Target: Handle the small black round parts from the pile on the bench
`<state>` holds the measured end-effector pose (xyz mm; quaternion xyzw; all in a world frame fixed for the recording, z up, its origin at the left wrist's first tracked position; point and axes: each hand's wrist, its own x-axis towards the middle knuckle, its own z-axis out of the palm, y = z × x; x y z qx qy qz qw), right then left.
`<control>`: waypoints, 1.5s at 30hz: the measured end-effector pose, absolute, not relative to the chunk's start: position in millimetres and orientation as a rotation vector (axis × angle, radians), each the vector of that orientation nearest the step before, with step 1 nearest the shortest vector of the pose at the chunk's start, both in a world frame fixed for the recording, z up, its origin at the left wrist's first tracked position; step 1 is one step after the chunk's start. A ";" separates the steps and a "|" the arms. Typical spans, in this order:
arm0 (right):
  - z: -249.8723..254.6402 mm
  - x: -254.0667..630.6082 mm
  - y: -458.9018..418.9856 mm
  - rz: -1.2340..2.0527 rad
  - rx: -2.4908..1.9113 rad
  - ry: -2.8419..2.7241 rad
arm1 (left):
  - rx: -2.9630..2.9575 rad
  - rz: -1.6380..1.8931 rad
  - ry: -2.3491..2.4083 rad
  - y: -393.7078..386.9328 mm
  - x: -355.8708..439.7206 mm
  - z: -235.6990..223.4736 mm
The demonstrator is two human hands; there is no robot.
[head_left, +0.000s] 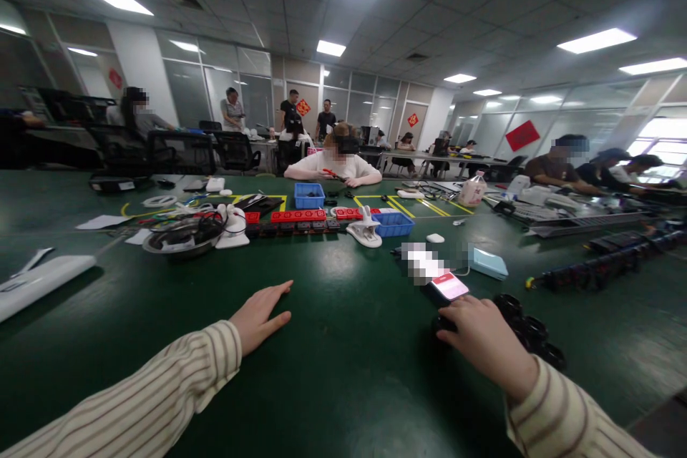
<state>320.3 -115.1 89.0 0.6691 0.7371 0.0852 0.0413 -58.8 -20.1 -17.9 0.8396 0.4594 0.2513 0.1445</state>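
Observation:
My left hand [261, 316] lies over the green table with its fingers stretched out and thumb apart, holding nothing. My right hand [480, 333] is closed on a dark round black thing [443, 326], mostly hidden under its fingers and palm. Just beyond those fingers lies a phone [449, 286] with a lit screen, partly blurred. Several black ring-shaped pieces [531, 328] sit in a cluster to the right of my right hand. A light blue box-like thing [487, 263], with a white cable beside it, rests past the phone.
Across the green table [333, 372] run red and black socket strips [300, 222], with blue bins [394, 223] beside them. A metal bowl of cables [185, 237] and white clip-like stands [366, 229] are nearby. Opposite sits a person [333, 166] with red-handled pliers.

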 end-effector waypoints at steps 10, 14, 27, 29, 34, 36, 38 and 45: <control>72.4 145.1 -112.0 0.193 1.446 2.985 | 2.336 0.955 1.267 -20.1 -59.4 -12.4; 67.1 95.7 -57.6 0.247 1.462 3.044 | 2.248 1.096 1.379 -16.0 -75.5 -0.5; 18.1 111.5 -22.7 -0.123 1.505 3.448 | 2.369 0.731 1.306 -19.3 -65.4 -3.5; 16.7 109.5 -20.0 -0.180 1.526 3.460 | 2.363 0.696 1.407 -17.6 -62.3 -3.1; 19.9 115.2 -18.5 -0.339 1.465 3.503 | 2.374 0.645 1.432 -7.1 -64.2 -3.9; 21.5 120.9 -20.0 -0.467 1.307 3.570 | 2.414 0.609 1.287 -1.4 -66.1 -2.5; 22.5 126.1 -22.2 -0.615 1.117 3.637 | 2.469 0.543 1.116 4.6 -65.9 -1.1; 23.7 128.0 -28.5 -0.736 0.915 3.768 | 2.528 0.495 0.971 9.6 -57.5 -7.0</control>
